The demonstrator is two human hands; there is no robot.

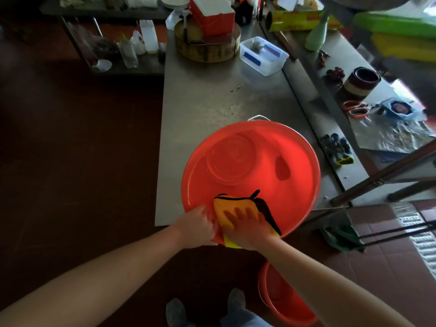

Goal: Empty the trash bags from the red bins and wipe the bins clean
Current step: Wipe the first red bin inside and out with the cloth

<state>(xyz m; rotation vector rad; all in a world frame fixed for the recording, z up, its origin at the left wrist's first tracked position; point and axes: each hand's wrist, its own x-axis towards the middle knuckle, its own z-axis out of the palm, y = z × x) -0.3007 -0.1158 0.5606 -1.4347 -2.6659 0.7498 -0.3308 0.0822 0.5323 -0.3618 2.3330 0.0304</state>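
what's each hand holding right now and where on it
The left hand grips the red bin by its near rim. The right hand grips nothing: spread flat, it presses the yellow cloth over that rim.

The left forearm (118,267) and right forearm (318,274) are bare all the way to the wrists, and the left hand (197,226) and right hand (247,228) are uncovered too. On the floor below are a grey, round-toed left shoe (175,311) and right shoe (236,300), with a pale blue-grey trouser leg (245,321) over the right one.
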